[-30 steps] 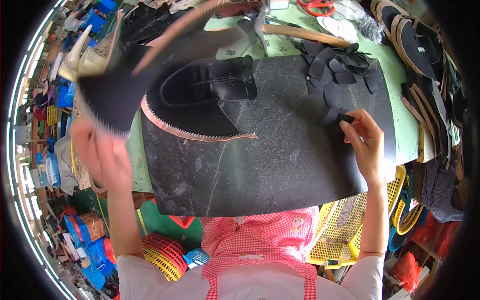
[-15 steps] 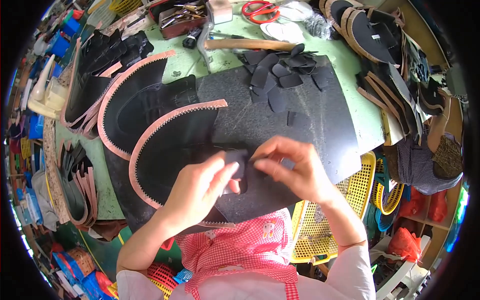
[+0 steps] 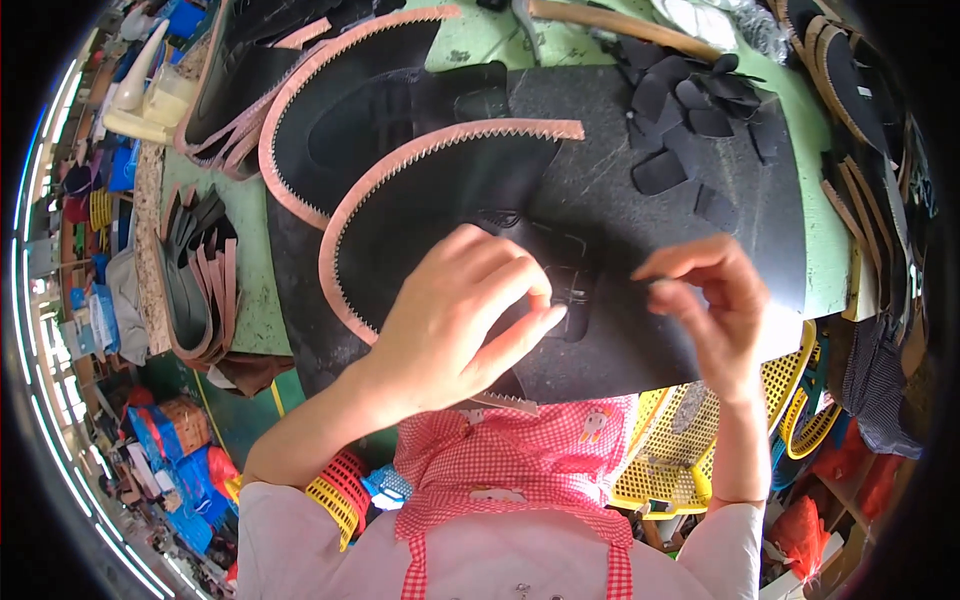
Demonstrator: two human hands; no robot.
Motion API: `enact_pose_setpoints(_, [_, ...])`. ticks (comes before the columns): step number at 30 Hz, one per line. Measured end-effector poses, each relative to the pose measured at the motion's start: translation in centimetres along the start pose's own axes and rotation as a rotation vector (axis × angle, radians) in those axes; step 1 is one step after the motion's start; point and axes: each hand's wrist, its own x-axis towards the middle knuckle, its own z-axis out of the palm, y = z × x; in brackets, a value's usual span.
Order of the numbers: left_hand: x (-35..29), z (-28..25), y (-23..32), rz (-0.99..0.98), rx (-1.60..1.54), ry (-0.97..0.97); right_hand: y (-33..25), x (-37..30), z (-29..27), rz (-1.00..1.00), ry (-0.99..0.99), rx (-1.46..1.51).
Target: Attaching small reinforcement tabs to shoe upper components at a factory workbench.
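A black shoe upper [image 3: 440, 210] edged with a pink zigzag-cut strip lies before me on the dark work board. At its right end is a black tab [image 3: 575, 315] with shiny buckle-like marks. My left hand [image 3: 470, 315] is closed over this upper, thumb and forefinger tips together beside the tab; whatever they grip is hidden. To the right, raised over the bare board, my right hand [image 3: 715, 305] is closed in a pinch. A small dark bit shows between its thumb and forefinger, too small to name. Loose black patches [image 3: 660, 172] lie in a pile beyond it.
Another pink-edged upper [image 3: 350, 130] lies behind the first, with more stacked at far left. A wooden-handled hammer [image 3: 630, 28] lies along the back. Folded uppers [image 3: 205, 280] stand at left. A yellow basket [image 3: 690, 430] sits below the board's right front edge.
My hands have moved apart, the right one further right. The dark patch seen between them is no longer held up in view. The whole view has shifted, so things on the board appear further right.
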Motion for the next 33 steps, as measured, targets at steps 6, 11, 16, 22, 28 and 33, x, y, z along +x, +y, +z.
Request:
enact_pose_setpoints(6, [-4.4, 0.1, -0.9, 0.043, 0.003, -0.03, 0.3, -1.9, -1.9, 0.27, 0.01, 0.114])
enact_pose_setpoints(11, [-1.8, -1.1, 2.0, -0.26, -0.234, -0.064, -1.5, -2.0, 2.3, 0.358, -0.179, 0.122])
enact_pose_setpoints(16, [-1.5, -0.3, 1.3, -0.471, -0.5, -0.144, -0.2, -2.1, 3.9, 0.084, -0.147, -0.281])
enact_pose_setpoints(22, [-1.5, 1.1, 0.7, -0.386, -0.281, -0.171, 1.1, -2.5, 3.7, -0.161, -0.115, -0.726])
enact_pose_setpoints(28, [-1.2, 1.2, -1.0, -0.301, -0.223, -0.266, 1.6, -2.5, 3.5, -0.178, -0.107, -0.731])
enact_pose_setpoints(33, [-0.8, 0.9, -0.9, -0.34, -0.205, -0.299, 1.7, -2.4, 3.5, -0.189, -0.1, -0.728])
